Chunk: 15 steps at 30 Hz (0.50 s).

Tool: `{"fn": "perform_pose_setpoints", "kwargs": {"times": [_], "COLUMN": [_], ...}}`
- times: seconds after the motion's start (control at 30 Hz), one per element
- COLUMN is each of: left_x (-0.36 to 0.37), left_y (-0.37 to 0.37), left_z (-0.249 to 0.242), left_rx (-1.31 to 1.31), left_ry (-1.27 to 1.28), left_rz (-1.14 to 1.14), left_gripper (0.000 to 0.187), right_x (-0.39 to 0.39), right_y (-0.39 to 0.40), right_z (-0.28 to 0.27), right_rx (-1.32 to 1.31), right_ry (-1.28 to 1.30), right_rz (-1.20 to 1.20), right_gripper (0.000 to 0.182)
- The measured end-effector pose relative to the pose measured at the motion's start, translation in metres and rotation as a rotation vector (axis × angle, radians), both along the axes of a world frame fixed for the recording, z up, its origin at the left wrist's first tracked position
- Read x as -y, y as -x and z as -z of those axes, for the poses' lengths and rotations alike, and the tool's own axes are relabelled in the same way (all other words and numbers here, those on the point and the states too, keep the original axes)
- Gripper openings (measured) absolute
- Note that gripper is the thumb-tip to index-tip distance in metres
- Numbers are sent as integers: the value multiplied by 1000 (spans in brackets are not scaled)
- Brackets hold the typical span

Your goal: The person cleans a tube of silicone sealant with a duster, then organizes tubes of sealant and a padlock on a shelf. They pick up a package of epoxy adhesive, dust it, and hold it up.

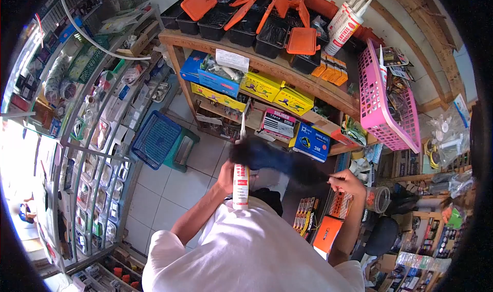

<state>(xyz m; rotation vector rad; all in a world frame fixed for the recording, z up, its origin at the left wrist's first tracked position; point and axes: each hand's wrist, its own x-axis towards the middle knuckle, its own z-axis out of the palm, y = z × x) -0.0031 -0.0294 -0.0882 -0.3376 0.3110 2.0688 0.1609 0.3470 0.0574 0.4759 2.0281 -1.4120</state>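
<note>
My left hand (225, 177) is closed around a white silicone sealant tube (241, 189) with red print, held upright with its long pale nozzle pointing up. My right hand (347, 182) grips the thin end of a dark, fluffy duster (287, 162), which motion blurs. Its far end reaches across to the left and covers the upper part of the tube, just below the nozzle. Several similar sealant tubes (345, 27) stand on top of the wooden shelf (205, 41), beside black boxes with orange lids (302, 40).
Yellow boxes (294, 101) and a blue box (311, 142) fill the shelf ahead. A pink basket (382, 107) hangs over its right end. A blue crate (156, 138) sits on a green stool (186, 151) on the tiled floor. Glass display racks (97, 153) line the left.
</note>
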Motion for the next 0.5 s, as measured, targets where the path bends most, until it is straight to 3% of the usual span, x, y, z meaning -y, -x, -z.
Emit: {"fn": "perform_pose_setpoints", "kwargs": {"times": [0.07, 0.13, 0.17, 0.27, 0.3, 0.33, 0.4, 0.47, 0.5], "left_x": [-1, -1, -3, -6, -2, -4, -4, -7, -9], "left_y": [2, 6, 8, 4, 4, 1, 0, 1, 4], "left_z": [-9, -28, -1, 3, -1, -5, -17, -15, -1], "left_rx": [-32, -94, -149, 75, -235, -94, -59, -157, -163], "left_ry": [-31, -91, -237, -229, -89, -12, -65, -23, -90], "left_rz": [16, 48, 68, 14, -11, 15, -18, 41, 41], "left_gripper": [52, 55, 57, 58, 57, 57, 58, 56, 57], "right_x": [-7, 1, 9, 2, -1, -4, -4, 3, 12], "right_y": [-1, 2, 6, 3, 3, 3, 7, 12, 17], "right_z": [3, -14, -24, -15, -11, -7, -9, -23, -35], "right_rx": [21, 98, 80, 4, 4, -20, -46, 80, 10], "right_ry": [16, -33, -33, -26, -28, -1, 26, -30, -98], "right_rz": [10, -167, -164, -5, -6, -3, -1, -147, -190], "right_gripper": [31, 29, 26, 29, 29, 30, 31, 29, 23]}}
